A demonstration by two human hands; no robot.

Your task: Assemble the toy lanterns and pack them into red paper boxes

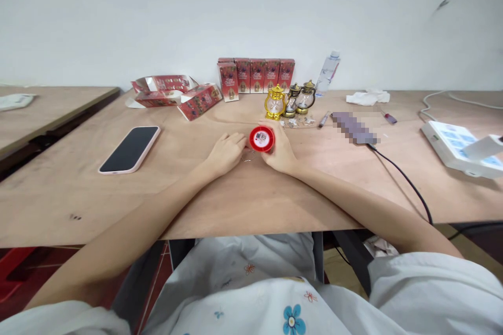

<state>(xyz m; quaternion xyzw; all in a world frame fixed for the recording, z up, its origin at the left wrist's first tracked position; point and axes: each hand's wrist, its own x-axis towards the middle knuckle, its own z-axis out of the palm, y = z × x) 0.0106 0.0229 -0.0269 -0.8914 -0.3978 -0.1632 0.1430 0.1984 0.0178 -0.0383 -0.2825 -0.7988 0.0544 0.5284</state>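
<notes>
My right hand (280,153) grips a small round red piece (261,139) with a white centre, holding it just above the wooden table (251,193). My left hand (227,152) rests beside it on the left, fingers curled toward the piece and touching something small and clear that I cannot make out. Right behind stand three little lanterns: a gold one (274,103) and two darker ones (300,98). Small clear and metal parts (299,122) lie at their feet.
A row of red boxes (256,75) stands at the back, with opened red boxes (176,93) to the left. A phone (131,148) lies face up on the left. A water bottle (327,73), a white power strip (459,147), a black cable (404,178) and a tissue (368,97) are on the right.
</notes>
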